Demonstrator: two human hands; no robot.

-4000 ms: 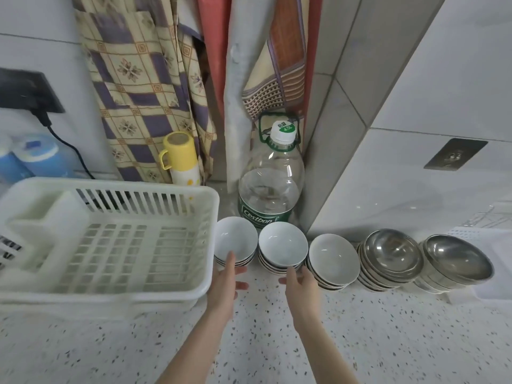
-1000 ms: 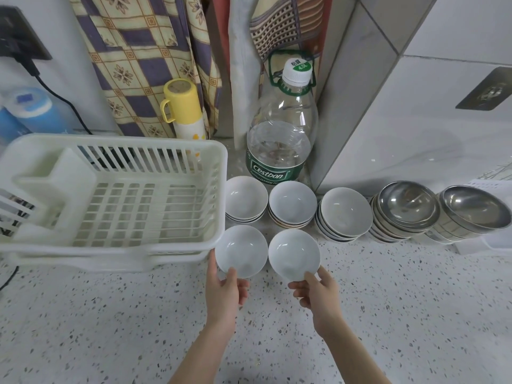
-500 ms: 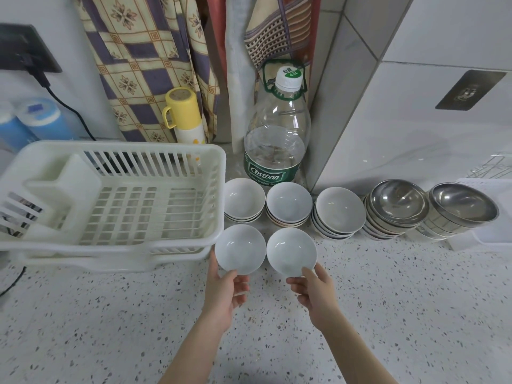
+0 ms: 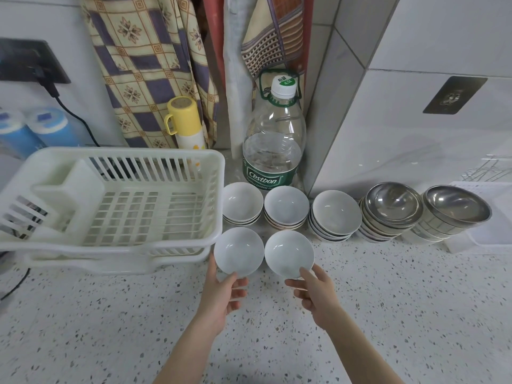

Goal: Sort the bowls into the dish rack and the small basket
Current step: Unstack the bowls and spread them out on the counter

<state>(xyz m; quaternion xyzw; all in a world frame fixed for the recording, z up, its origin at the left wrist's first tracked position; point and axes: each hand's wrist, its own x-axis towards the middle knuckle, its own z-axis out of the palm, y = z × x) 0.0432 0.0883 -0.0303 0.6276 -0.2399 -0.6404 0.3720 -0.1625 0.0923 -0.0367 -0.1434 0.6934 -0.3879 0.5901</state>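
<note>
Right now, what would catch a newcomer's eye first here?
Probably the two white bowls held side by side at the centre, one in the left hand and one in the right hand. Next, the empty dish rack at left and the row of bowl stacks along the wall.

Left hand holds one white bowl, right hand another, above the worktop beside the rack.

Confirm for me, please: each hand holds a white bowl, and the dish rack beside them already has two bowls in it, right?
Not quite. The head view shows the dish rack with no bowls in it. The left hand and right hand do each hold a white bowl.
</note>
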